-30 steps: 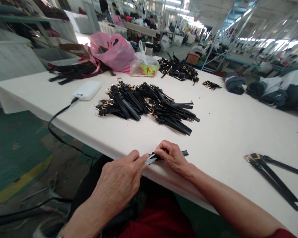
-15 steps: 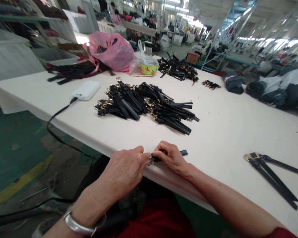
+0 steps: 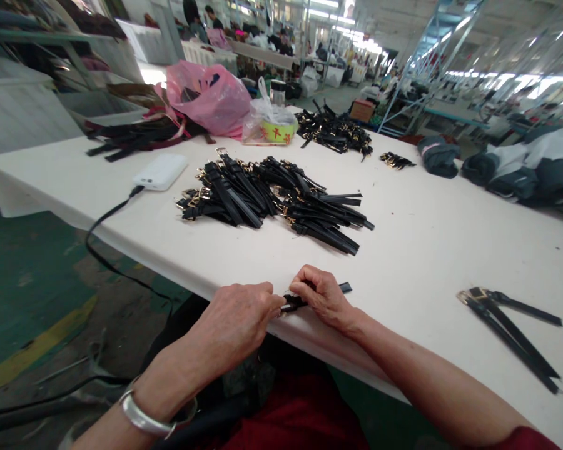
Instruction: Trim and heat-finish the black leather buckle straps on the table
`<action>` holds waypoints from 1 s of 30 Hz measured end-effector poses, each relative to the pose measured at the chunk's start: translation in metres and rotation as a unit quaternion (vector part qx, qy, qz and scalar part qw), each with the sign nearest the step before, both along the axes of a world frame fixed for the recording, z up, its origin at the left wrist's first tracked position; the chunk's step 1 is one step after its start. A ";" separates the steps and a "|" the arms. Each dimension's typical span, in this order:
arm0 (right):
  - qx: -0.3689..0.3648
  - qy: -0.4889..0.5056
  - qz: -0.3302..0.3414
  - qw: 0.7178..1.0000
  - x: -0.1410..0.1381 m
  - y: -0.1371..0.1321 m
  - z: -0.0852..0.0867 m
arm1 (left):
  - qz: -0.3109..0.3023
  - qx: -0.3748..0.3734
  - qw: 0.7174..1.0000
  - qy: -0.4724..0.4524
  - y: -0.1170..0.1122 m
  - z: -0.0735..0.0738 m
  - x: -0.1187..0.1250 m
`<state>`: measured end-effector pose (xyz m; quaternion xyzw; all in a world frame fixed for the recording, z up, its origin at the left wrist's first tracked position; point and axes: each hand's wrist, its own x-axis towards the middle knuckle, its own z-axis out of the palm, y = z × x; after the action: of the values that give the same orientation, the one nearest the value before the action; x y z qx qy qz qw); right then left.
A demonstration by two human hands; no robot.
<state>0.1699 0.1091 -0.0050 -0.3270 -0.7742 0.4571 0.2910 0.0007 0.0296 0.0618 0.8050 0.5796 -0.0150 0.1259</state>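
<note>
At the table's near edge, a black strap [image 3: 293, 302] lies between my two hands, its flat end jutting out beyond the right one. My left hand [image 3: 246, 312] is closed on the strap's left end, the fingertips mostly hidden behind the hand. With thumb and index finger pinched together, my right hand [image 3: 321, 296] grips the strap farther along. Whether a buckle sits under the left fingers cannot be made out. Beyond the hands lies a heap of black buckle straps [image 3: 234, 190] with gold-coloured buckles. Several more buckle straps [image 3: 511, 322] lie fanned out at the right.
A white power bank [image 3: 160, 172] with a black cable is on the left of the white table [image 3: 206, 253]. Farther back are a pink plastic bag [image 3: 211, 103], a clear bag [image 3: 269, 125] and another strap pile [image 3: 335, 130]. Dark rolled fabric [image 3: 438, 156] lies at the far right.
The right thumb and index finger have lifted slightly off the strap's left part, so more of it shows between the hands. The view has shifted slightly.
</note>
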 end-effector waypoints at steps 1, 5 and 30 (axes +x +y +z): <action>-0.010 0.005 -0.004 1.000 0.000 0.000 0.001 | 0.001 0.000 1.000 -0.013 -0.002 -0.002 -0.001; -0.062 0.016 -0.009 0.998 0.005 -0.001 0.013 | 0.050 0.005 0.993 -0.103 -0.013 -0.015 -0.010; 0.139 -0.229 0.034 0.963 0.034 -0.034 0.054 | 0.290 -0.020 0.817 -0.499 -0.022 -0.060 0.009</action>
<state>0.2043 0.0753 0.0487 -0.3528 -0.8870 0.2669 0.1327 0.0098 0.0077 0.0015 0.4943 0.6435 0.4142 0.4124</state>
